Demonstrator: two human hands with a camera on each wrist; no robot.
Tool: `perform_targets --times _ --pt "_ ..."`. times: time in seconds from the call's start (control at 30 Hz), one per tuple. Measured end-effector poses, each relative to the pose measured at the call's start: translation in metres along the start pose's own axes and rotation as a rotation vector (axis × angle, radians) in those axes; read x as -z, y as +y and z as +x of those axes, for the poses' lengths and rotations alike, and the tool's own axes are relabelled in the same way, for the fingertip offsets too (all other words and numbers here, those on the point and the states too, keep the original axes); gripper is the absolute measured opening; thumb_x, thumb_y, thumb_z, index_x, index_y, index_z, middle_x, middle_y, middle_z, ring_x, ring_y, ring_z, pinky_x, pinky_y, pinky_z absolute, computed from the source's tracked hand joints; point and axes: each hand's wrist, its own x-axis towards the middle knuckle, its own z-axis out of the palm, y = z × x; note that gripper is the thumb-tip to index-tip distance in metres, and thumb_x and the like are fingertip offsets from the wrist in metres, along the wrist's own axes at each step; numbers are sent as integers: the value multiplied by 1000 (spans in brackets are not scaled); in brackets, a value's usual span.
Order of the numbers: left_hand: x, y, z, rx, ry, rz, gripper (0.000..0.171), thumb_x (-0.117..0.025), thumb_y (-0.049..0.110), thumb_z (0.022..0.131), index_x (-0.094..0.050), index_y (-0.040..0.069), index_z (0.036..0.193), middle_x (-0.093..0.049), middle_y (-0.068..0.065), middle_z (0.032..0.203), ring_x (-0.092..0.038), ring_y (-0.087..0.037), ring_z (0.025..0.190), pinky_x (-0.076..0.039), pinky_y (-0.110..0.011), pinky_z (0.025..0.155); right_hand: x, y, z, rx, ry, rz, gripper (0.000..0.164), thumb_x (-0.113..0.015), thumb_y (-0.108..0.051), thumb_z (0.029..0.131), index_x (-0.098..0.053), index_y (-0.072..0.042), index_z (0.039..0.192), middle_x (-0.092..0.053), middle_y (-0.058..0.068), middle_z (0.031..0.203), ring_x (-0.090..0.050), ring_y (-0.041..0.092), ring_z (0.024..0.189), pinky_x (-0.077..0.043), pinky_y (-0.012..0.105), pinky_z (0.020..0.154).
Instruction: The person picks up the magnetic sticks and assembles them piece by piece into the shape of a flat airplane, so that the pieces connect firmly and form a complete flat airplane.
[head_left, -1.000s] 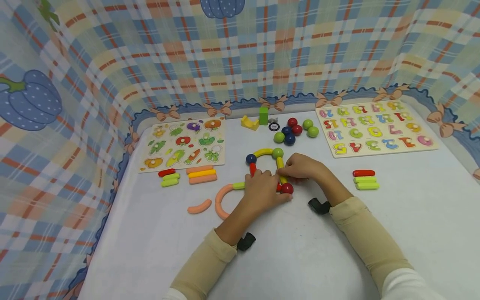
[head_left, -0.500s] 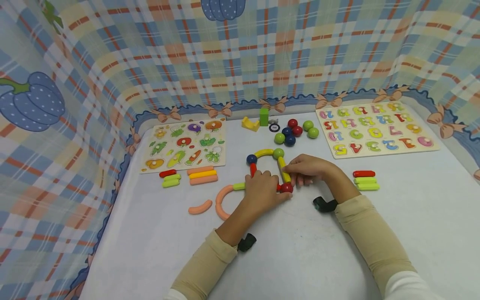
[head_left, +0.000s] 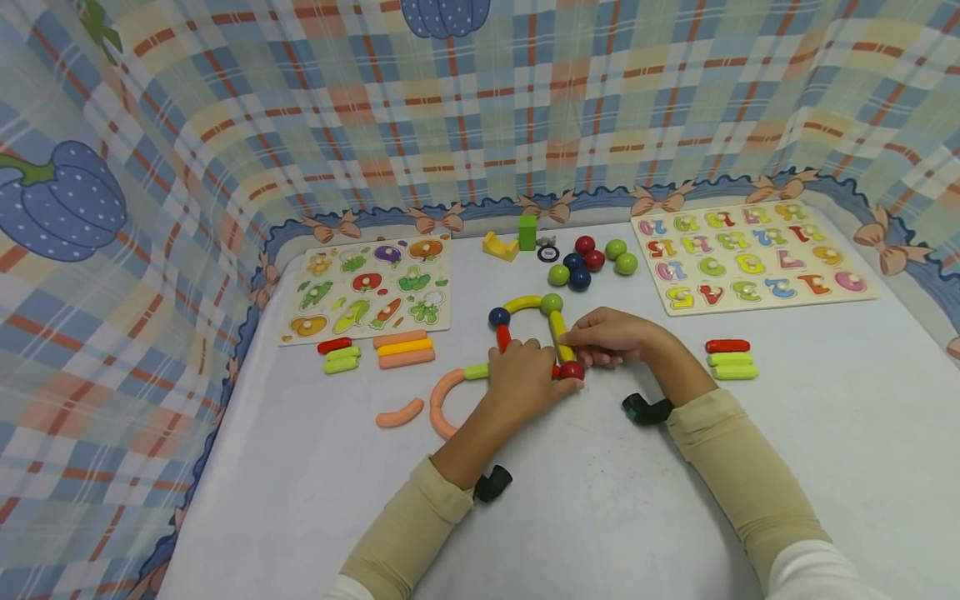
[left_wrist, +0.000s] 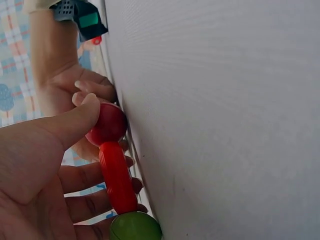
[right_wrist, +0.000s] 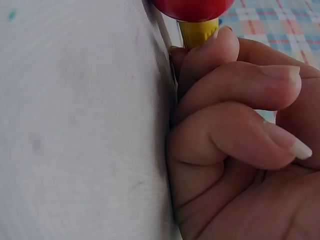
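Yellow stick (head_left: pixel 557 325) sits pinched between the right hand's fingers (right_wrist: pixel 240 127).

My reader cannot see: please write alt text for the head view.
A person's left grip holds a mostly hidden red stick; the right grip pinches a yellow stick. Beyond lie coloured balls and two puzzle boards.

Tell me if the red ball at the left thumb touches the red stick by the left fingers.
Touching: the left wrist view shows the red stick meeting the red ball with no gap.
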Motion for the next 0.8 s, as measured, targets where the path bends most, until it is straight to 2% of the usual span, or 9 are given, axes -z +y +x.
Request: perform_targets --times 0.2,0.47,0.57,0.7,0.8 --pt "0 -1 1 -8 -26 4 60 -57 66 72 -63 16 104 -50 1 78 -47 -19 79 -39 -49 79 2 0 -1 -41 35 -1 48 -56 -45 85 -59 2 89 -53 8 58 -43 15 39 -32 22 37" --pt "-2 -3 1 -12 -14 -39 50 -58 65 72 -61 17 87 -46 2 72 -43 -16 74 -40 -45 72 8 1 -2 -34 76 19 46 -54 -44 87 -55 0 102 -57 10 67 -46 16 43 -34 22 38" --pt "-1 -3 1 -18 -15 -50 51 -59 65 71 -61 16 87 -46 3 70 -43 -15 72 -40 -43 70 9 0 -3 -23 92 -2 44 -54 -43 88 -55 -1 102 -58 11 70 -46 16 43 -35 23 39" --pt "0 -3 1 -29 -32 -63 51 -61 64 70 -60 16 88 -46 3 69 -44 -14 67 -39 -39 65 10 -1 -6 -9 68 -98 42 -56 -42 86 -58 -2 96 -58 13 69 -48 18 44 -35 23 40" --pt "5 -9 -1 -50 -65 -98 47 -65 59 70 -60 16 91 -47 3 73 -44 -14 68 -39 -34 61 9 -2 -13 -19 21 -239 45 -61 -47 81 -59 -3 87 -58 13 66 -50 19 46 -35 23 41"
